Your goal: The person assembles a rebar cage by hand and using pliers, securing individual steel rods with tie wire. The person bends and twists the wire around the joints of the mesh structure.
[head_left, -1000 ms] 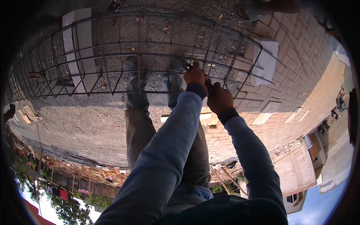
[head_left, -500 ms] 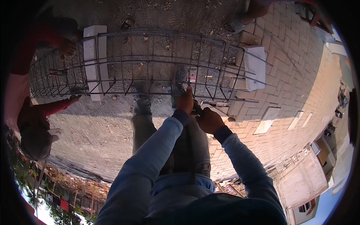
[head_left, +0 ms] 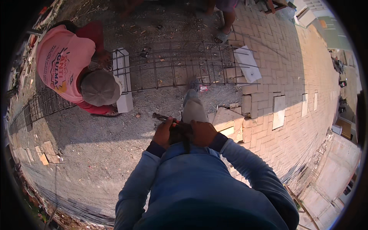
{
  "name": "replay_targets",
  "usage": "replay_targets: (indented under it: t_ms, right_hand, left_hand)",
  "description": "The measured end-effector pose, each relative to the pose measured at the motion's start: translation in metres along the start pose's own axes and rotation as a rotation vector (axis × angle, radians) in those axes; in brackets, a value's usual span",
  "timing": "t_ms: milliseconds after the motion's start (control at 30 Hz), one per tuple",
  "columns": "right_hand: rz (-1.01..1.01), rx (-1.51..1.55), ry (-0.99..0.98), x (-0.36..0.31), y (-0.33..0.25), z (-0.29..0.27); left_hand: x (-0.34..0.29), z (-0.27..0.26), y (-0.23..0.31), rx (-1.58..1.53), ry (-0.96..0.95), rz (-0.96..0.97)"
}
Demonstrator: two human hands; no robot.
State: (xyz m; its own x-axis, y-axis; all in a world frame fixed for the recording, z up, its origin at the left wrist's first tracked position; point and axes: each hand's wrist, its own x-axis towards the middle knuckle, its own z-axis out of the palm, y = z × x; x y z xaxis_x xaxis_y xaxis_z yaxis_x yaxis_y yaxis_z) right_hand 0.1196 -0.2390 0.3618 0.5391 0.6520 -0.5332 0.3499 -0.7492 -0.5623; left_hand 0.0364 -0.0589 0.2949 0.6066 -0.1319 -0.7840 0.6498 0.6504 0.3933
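Note:
A pair of pincers [head_left: 164,118] with dark jaws and an orange-red patch on its handles lies crosswise before my waist. My left hand [head_left: 162,134] is closed around it just behind the jaws. The handle ends run to my right hand [head_left: 204,133], which is closed on them, its fingertips partly hidden. Something dark hangs between both hands, too shadowed to make out. Beyond my hands, apart from them, the long rebar cage [head_left: 174,69] rests across white blocks, one of them the left block [head_left: 124,100].
A co-worker in a pink shirt [head_left: 63,57] and grey cap [head_left: 100,88] bends over the cage at left. Another person's sandalled foot [head_left: 221,36] stands behind it. A white slab [head_left: 248,65] supports its right end. Brick paving [head_left: 291,73] spreads right; broken slabs [head_left: 226,124] lie near my leg.
Both hands have drawn back from the cage to my waist, the left leaving the bars and closing on the pincers. The view has shifted, bringing the co-worker at left further in.

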Motion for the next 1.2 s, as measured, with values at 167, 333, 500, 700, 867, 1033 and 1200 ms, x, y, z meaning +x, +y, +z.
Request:
replay_targets:
  t_ms: [167,333,500,700,867,1033,1200]
  right_hand:
    - [-0.166,-0.038,-0.122,-0.014,-0.101,0.056]
    - [-0.392,-0.096,-0.194,-0.008,-0.161,0.080]
    - [-0.414,-0.243,-0.235,0.001,-0.191,0.084]
    - [-0.586,-0.239,-0.189,0.040,-0.231,0.065]
    - [-0.651,-0.368,-0.106,0.075,-0.249,0.049]
    - [-0.660,-0.436,-0.087,0.094,-0.267,0.061]
    - [-0.506,-0.392,-0.041,0.100,-0.309,0.095]
  left_hand:
    - [-0.143,-0.069,-0.011,0.149,-0.031,0.183]
    - [-0.204,-0.112,-0.046,-0.204,0.128,0.293]
    - [-0.218,-0.119,-0.048,0.408,0.400,0.543]
    - [-0.234,-0.123,0.004,-0.153,0.597,0.393]
    - [-0.239,-0.140,0.030,-0.059,0.765,0.515]
    - [-0.236,-0.184,0.046,-0.250,0.681,0.542]
    - [-0.251,-0.249,0.078,-0.215,0.529,0.505]
